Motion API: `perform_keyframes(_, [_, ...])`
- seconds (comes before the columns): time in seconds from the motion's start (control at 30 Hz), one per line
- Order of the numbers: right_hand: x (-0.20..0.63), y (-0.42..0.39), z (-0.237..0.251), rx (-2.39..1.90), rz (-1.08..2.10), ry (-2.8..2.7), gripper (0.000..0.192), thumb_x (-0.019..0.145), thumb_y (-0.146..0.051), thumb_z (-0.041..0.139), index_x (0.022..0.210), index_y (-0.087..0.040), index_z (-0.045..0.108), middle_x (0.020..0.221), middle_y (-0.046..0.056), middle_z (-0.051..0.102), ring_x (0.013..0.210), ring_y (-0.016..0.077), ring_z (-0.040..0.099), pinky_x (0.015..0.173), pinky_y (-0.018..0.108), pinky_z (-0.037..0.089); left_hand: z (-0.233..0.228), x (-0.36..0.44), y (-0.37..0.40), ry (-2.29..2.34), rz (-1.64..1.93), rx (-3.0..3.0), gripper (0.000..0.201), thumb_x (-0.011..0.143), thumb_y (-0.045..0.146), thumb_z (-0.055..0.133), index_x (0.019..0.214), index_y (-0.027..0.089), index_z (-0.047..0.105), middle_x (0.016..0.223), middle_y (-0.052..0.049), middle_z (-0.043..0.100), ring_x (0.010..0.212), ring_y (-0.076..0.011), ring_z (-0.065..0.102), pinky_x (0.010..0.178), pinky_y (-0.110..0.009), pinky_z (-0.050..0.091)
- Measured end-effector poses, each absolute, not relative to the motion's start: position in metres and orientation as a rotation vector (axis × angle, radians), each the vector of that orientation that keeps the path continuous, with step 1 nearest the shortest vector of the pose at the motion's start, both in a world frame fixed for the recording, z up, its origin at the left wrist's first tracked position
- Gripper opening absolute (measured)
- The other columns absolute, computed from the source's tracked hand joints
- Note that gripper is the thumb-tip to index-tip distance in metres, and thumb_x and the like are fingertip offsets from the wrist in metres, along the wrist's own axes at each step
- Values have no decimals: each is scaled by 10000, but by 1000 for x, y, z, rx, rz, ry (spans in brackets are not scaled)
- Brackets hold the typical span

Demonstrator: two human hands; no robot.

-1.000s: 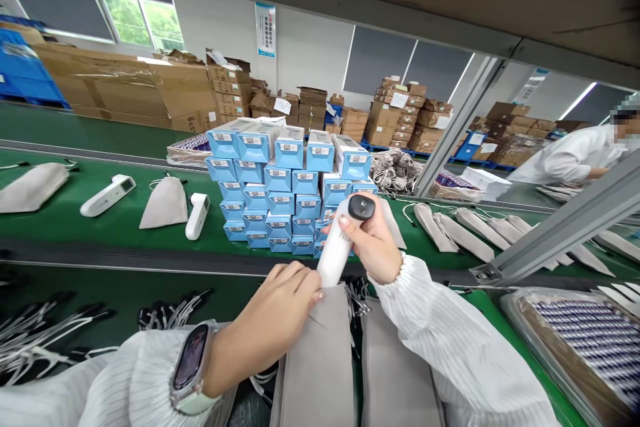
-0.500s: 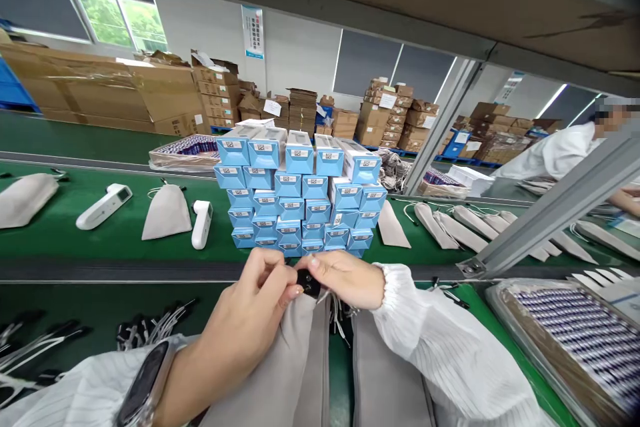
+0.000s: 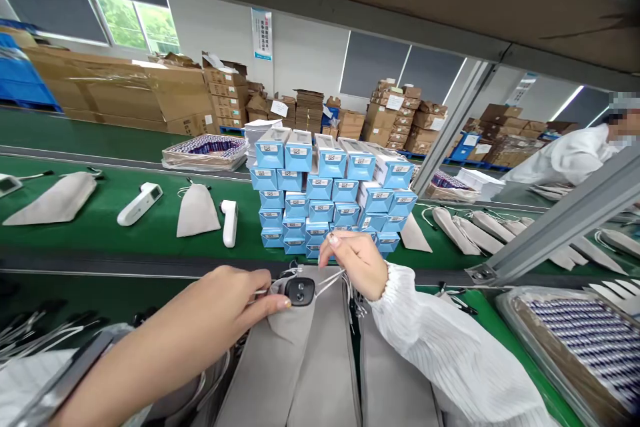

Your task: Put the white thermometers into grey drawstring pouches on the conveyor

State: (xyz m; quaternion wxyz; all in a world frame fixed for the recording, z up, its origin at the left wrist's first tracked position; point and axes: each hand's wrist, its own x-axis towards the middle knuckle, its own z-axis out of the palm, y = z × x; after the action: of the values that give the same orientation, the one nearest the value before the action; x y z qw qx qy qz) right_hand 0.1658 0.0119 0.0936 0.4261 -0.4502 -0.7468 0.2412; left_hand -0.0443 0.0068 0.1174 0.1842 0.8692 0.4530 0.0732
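Observation:
A grey drawstring pouch [image 3: 293,325] lies before me, a black thermometer end [image 3: 301,291] with round sensor showing at its mouth. My left hand [image 3: 243,297] is closed on the left edge of the pouch mouth, thumb and fingers pinching by the black end. Raised to the right, my right hand [image 3: 357,263] pinches the white drawstring [image 3: 330,282], which runs taut to the pouch. More flat grey pouches [image 3: 395,373] lie beneath and beside it. Behind my hands stands a stack of blue-and-white boxes [image 3: 320,187].
On the green belt are white thermometers [image 3: 229,223] and grey pouches [image 3: 198,211] at left, several pouches [image 3: 455,230] at right. A plastic-wrapped tray of striped items [image 3: 585,333] sits at near right. A metal post [image 3: 455,127] slants up; a person in white [image 3: 560,157] is beyond.
My right hand has moved off the black end, up and right, pulling the drawstring out. My left hand has turned and lowered beside the pouch mouth. The view has shifted left.

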Motion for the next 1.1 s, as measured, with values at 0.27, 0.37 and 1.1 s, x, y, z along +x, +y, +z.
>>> perform_keyframes(0.27, [164, -1, 102, -868, 787, -1885, 351, 821, -379, 425, 677, -164, 662, 922, 66, 589, 726, 128, 545, 635, 272, 442, 132, -46, 3, 1283, 362, 2212, 394, 810, 454, 360, 537, 176, 414, 508, 34, 417, 461, -97, 341, 407, -198, 226])
perform_keyframes(0.37, [163, -1, 102, -843, 780, -1912, 235, 789, -336, 495, 811, -185, 674, 943, 65, 585, 755, 132, 534, 619, 265, 441, 129, -42, 2, 1254, 426, 2141, 396, 820, 463, 336, 550, 178, 380, 528, 39, 403, 480, -95, 344, 425, -191, 245])
perform_keyframes(1.1, [157, -11, 104, -722, 373, -2219, 435, 766, -522, 428, 944, -182, 634, 763, 55, 623, 652, 115, 573, 605, 212, 453, 127, -48, -30, 1024, 739, 1451, 372, 784, 491, 408, 571, 189, 358, 508, 65, 220, 435, -62, 171, 367, -155, 194])
